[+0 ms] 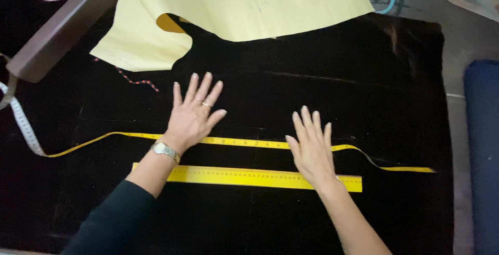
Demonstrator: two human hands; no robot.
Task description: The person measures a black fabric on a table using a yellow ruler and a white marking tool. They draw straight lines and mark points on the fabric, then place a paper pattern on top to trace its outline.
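Black fabric [322, 68] covers my work surface; my left hand [193, 114] and right hand [312, 148] lie flat on it, fingers spread, gripping nothing. Yellow paper pattern [239, 5] is cut off at the top edge.

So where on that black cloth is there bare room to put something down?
The black cloth is bare right of the right hand, above the tape measure, and below the yellow ruler. It is crowded around the left hand and under the yellow paper pattern.
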